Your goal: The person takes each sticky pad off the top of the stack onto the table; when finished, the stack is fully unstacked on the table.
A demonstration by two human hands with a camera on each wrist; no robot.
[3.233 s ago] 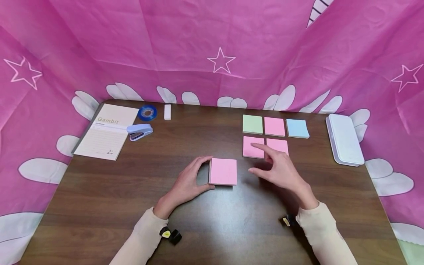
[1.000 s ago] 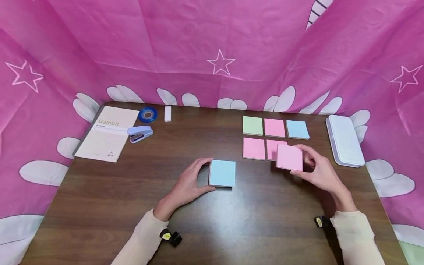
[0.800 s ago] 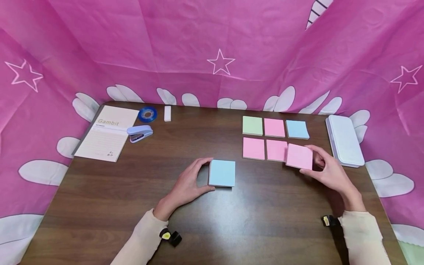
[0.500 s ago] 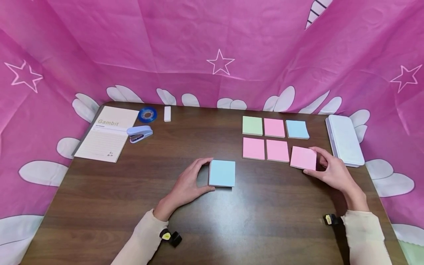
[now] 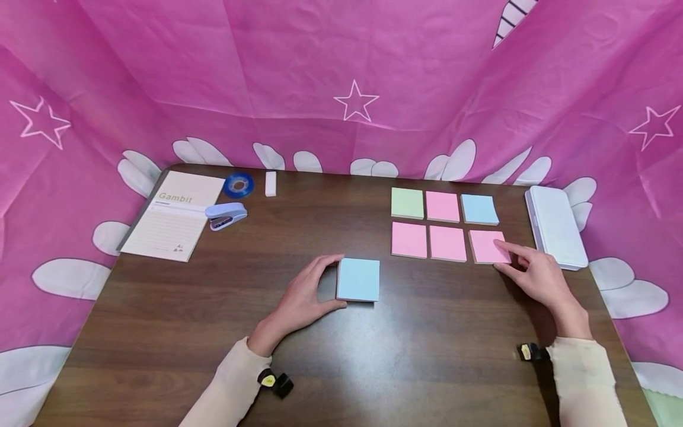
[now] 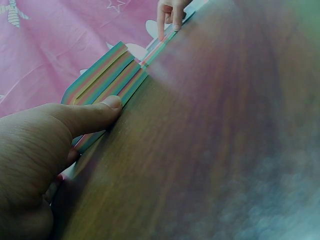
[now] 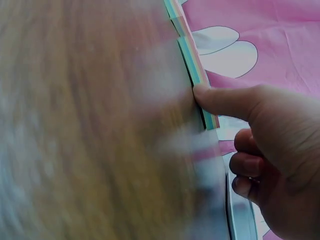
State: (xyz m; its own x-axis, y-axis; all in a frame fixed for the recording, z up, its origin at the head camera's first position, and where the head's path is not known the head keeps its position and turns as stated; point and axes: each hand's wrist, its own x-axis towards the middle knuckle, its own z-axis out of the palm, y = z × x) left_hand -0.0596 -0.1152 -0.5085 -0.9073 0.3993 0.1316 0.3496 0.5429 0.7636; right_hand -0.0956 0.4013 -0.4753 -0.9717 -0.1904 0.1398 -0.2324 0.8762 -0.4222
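My left hand (image 5: 306, 290) grips the left edge of a thick stack of sticky notes (image 5: 358, 279) with a blue top sheet, near the table's middle. In the left wrist view the thumb (image 6: 95, 112) presses on the stack's striped side (image 6: 107, 75). My right hand (image 5: 528, 274) is at the right edge of a pink pad (image 5: 484, 246), which lies flat as the third pad in the near row. Its index finger lies on the pad's far right corner and its thumb at the near one. The right wrist view shows the thumb (image 7: 220, 100) against the pad's edge (image 7: 192, 62).
Five more pads lie in two rows: green (image 5: 407, 202), pink (image 5: 442, 206), blue (image 5: 478, 208), pink (image 5: 408, 239), pink (image 5: 447, 243). A white case (image 5: 555, 225) sits at the right edge. Notebook (image 5: 171, 216), stapler (image 5: 225, 214), tape roll (image 5: 238, 184) and eraser (image 5: 270, 183) lie far left.
My right hand carried the pink pad right and set it down at the end of the near row. The stack's top is now blue, where it was pink before. The left hand stayed put.
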